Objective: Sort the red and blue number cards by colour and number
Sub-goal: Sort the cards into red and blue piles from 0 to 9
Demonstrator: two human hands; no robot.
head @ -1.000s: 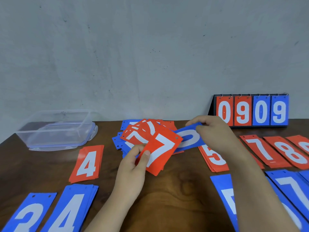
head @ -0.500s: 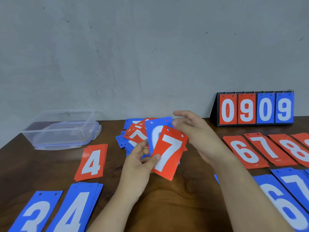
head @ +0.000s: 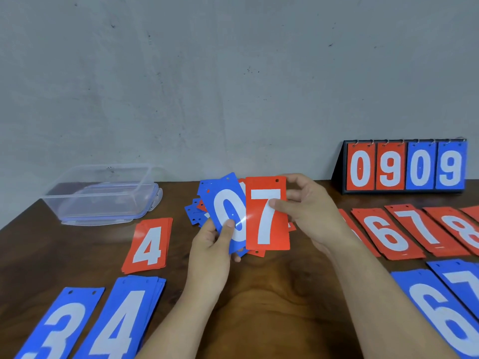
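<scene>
Wooden worktop (head: 272, 294), dark, against a grey wall. Clear tub (head: 103, 194) at rear left. Scoreboard (head: 405, 167) at rear right, reading 0909. Laid flat: blue 3 (head: 59, 325), blue 4 (head: 121, 317), red 4 (head: 149, 244) on left; red 6 (head: 386, 233), red 7 pile (head: 420, 228), red 8 (head: 461, 229), blue 6 (head: 445, 312) on right. Unsorted heap (head: 197, 213) behind hands. Left hand (head: 212, 244) grip closed on blue 0 (head: 228, 211), thumb on face. Right hand (head: 308, 211) grip closed on red 7 (head: 267, 216), held upright, overlapping the blue 0.

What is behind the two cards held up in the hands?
Behind the blue 0 card and red 7 card, the loose unsorted pile of blue and red cards shows at the edges; its covered cards' numbers cannot be read.
</scene>
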